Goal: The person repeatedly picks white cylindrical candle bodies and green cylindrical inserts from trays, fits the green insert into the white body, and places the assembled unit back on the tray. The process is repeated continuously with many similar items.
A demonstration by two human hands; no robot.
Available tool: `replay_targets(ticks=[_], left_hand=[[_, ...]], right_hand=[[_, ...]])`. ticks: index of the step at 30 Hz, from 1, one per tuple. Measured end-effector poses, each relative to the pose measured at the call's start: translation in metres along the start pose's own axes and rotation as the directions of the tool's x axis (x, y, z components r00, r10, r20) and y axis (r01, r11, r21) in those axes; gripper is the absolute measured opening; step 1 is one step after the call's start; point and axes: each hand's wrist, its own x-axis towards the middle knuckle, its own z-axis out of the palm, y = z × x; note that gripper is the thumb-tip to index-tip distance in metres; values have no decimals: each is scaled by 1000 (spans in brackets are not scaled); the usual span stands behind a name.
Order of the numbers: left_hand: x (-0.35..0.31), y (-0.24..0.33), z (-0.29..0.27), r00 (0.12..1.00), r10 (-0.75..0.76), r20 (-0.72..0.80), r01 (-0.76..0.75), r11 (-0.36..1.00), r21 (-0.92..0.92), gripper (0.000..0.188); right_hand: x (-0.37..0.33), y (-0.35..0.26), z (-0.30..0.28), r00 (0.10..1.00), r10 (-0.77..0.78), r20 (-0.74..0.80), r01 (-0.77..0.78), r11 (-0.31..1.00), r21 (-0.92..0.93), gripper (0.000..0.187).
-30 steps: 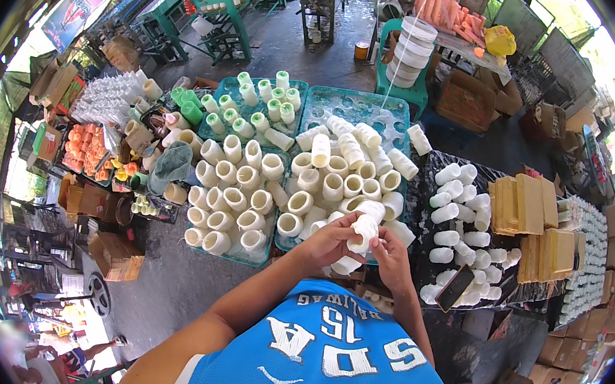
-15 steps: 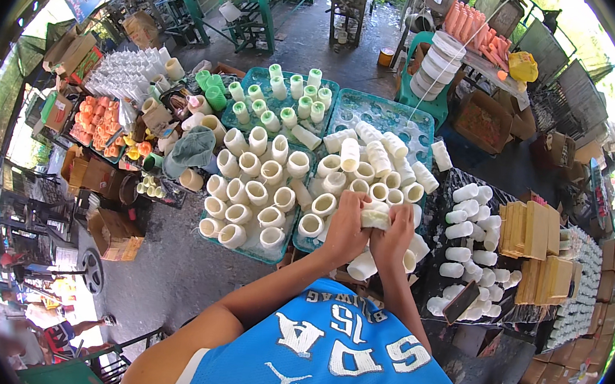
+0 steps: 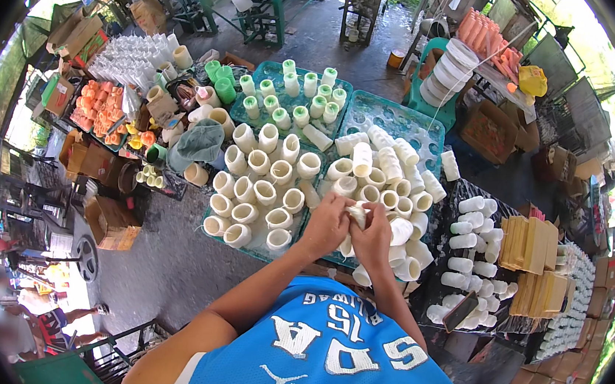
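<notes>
Daylight pours through the open sides of the room, strongest behind the green plastic chair (image 3: 415, 93). Around the chair spreads a dark grey floor (image 3: 166, 275), with shiny patches to the chair's left. Also left of it stand a dark upright stand (image 3: 363, 12) and, farther off, a green metal desk (image 3: 275, 15). Right of the chair are a worn desk (image 3: 515, 99) and, beyond, upright grey panels (image 3: 557, 62).

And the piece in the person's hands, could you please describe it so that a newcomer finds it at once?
Start at the blue jersey, low in the middle. Just above it, the left hand and right hand hold a whitish piece. Only this is held; the off-white cylinders around are not.
</notes>
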Motion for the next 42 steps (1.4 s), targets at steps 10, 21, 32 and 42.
replay_targets(ticks=[10,21,32,42], left_hand=[[0,-58,-14,967,-254,34,253,925,-282,20],[5,-77,-11,975,-134,-178,113,986,-124,22],[-4,-77,-47,902,-404,-154,376,909,-181,62],[-27,-91,-54,897,-230,-377,98,936,-338,76]], right_hand=[[-1,-14,17,971,-74,228,7,960,281,31],[20,-30,59,938,-346,26,346,923,-168,26],[36,-41,85,895,-367,253,414,894,-168,34],[51,-17,103,775,-315,547,67,903,424,40]])
